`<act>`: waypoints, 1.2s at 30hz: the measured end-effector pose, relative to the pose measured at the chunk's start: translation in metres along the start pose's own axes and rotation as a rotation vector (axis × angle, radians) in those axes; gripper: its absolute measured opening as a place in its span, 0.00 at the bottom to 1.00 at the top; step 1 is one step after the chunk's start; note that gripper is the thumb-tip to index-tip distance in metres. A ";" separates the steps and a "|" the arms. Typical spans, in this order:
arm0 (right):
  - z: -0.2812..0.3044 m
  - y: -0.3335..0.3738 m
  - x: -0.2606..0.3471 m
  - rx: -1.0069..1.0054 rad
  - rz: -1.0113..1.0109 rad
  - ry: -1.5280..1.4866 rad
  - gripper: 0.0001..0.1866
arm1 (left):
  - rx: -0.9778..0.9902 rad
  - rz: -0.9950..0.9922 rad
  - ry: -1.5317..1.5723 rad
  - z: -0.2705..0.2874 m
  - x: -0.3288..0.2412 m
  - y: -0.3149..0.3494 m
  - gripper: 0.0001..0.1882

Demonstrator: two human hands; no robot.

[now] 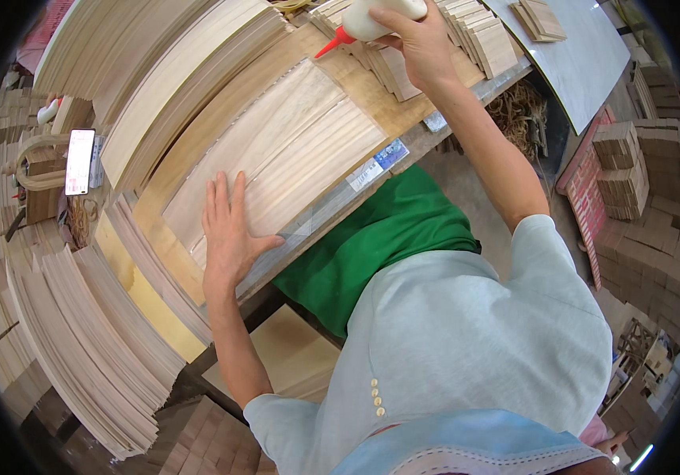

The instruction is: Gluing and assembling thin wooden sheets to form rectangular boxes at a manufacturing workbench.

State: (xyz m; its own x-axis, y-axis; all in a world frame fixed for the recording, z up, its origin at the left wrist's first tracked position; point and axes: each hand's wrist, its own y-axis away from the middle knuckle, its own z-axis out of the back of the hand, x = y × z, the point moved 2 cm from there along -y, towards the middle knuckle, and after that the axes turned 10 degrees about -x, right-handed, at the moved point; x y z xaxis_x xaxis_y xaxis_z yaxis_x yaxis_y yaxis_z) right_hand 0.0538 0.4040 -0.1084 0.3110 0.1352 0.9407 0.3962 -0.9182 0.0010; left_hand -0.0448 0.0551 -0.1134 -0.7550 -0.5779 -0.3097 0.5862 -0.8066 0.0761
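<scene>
My left hand (227, 226) lies flat with fingers spread on the near-left end of a pale wooden board (292, 150), holding nothing. In my right hand (419, 47) is a white glue bottle (375, 20) with a red nozzle (334, 43). The bottle is tilted, its tip pointing down and left, close to the far right corner of the board. Along the board's far long edge runs a thin whitish line (257, 99). Whether the tip touches the wood I cannot tell.
Tall stacks of thin boards (189, 75) stand beyond the bench, with more stacked boards (86, 340) at the left. Small wooden slats (474, 36) lie at the right, before a grey panel (577, 55). A phone (80, 162) stands at far left. Wood blocks (623, 170) sit on the right.
</scene>
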 end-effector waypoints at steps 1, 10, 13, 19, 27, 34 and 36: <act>-0.004 -0.001 -0.003 -0.027 0.032 -0.023 0.23 | 0.002 0.000 0.002 0.000 0.000 0.000 0.62; -0.024 0.001 -0.010 -0.077 0.090 -0.092 0.22 | 0.010 0.027 0.012 -0.002 0.003 0.002 0.62; -0.029 0.002 -0.014 -0.075 0.093 -0.178 0.21 | 0.005 0.032 0.021 -0.003 0.004 0.003 0.61; -0.031 0.007 -0.013 -0.051 0.056 -0.234 0.23 | -0.002 0.025 0.021 -0.003 0.004 0.002 0.61; -0.037 0.010 -0.006 -0.081 0.071 -0.155 0.27 | -0.008 0.023 0.030 -0.004 0.005 0.003 0.60; -0.038 0.014 -0.001 -0.082 0.118 -0.190 0.31 | -0.022 0.000 0.028 -0.006 0.008 0.005 0.60; -0.032 0.006 -0.012 -0.080 0.128 -0.192 0.31 | -0.026 -0.006 0.024 -0.006 0.008 0.005 0.60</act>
State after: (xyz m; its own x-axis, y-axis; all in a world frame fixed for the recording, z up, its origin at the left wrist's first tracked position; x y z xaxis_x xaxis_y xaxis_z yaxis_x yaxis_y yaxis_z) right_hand 0.0247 0.3852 -0.1092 0.5163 0.0770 0.8529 0.2752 -0.9581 -0.0800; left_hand -0.0460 0.0474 -0.1212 -0.7516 -0.5697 -0.3324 0.5894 -0.8063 0.0492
